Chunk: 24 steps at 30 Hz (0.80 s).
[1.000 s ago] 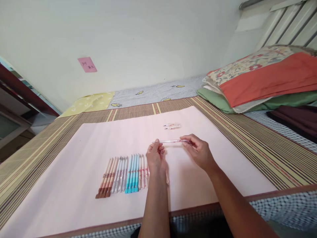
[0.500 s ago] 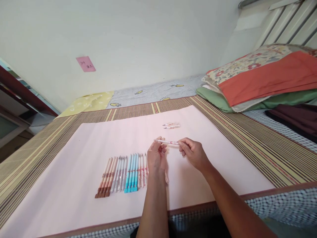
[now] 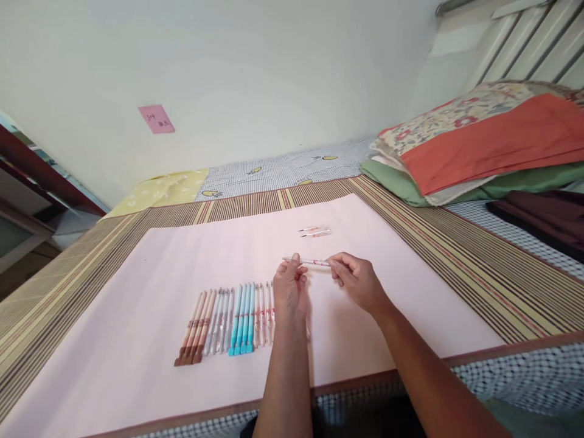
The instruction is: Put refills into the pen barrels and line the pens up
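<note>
The pen (image 3: pixel 314 262) lay almost level between the person's two hands, its patterned middle bare in the gap and the whole of it held over a pink sheet (image 3: pixel 374 334). The left hand (image 3: pixel 291 285) had its thumb and fingers closed on the pen's left part, so that the slender tip poked out just past the thumb on the far left. The right hand (image 3: pixel 358 281) pinched the other end, which was hidden among its fingers. Beyond the pen, near but apart from it, lay a few slim pieces (image 3: pixel 317 231) with two dark tips pointing left. To the left of the left forearm, a row of pens lay side by side on the sheet: brown-ended pens (image 3: pixel 195 328), then pale clear pens (image 3: pixel 219 322), blue pens (image 3: pixel 242 319) and, next to the forearm, white-and-red pens (image 3: pixel 262 316), some perhaps hidden behind it. The sheet rested on a striped mat (image 3: pixel 456 267), with folded fabric (image 3: pixel 493 146) at the far right.
</note>
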Available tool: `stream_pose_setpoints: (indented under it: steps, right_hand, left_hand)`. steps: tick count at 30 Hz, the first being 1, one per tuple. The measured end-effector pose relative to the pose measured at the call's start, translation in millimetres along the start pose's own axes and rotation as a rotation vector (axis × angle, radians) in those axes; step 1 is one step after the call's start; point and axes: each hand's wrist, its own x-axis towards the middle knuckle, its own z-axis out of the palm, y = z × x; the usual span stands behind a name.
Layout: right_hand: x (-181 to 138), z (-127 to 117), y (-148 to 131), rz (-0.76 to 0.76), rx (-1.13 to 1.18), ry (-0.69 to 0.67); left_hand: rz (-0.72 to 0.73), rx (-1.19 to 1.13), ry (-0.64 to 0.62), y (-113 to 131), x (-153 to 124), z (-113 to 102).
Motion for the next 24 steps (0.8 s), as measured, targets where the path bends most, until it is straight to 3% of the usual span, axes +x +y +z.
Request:
stream_pose_setpoints:
  steps: [3,9,11,18,21,24]
  right_hand:
    - [-0.8,0.1,-1.5,-0.001,-0.004,0.003]
    - [2.1,-5.5,5.8,0.079,0.133,0.004]
    - [2.6,-6.8,6.9,0.075,0.149,0.008]
    - [-1.6,-1.1,-1.5,-0.018,0.076,0.024]
    - [-1.0,-1.3,-1.1,-0.004,0.073,0.02]
    - [1.3,-4.1,2.4,0.057,0.129,0.024]
  left_hand:
    - [0.013,0.01,0.029,-0.6,2.0,-1.0]
    - [-0.056,-0.07,-0.286,10.6,-5.5,-1.8]
    - [-0.059,-0.086,-0.325,11.0,-7.0,-1.4]
    - [-0.012,-0.009,-0.03,1.0,-0.2,-1.2]
    - [-0.014,-0.005,-0.069,3.4,-0.9,-1.0]
    - [-0.047,-0.033,-0.195,8.2,-4.7,-0.2]
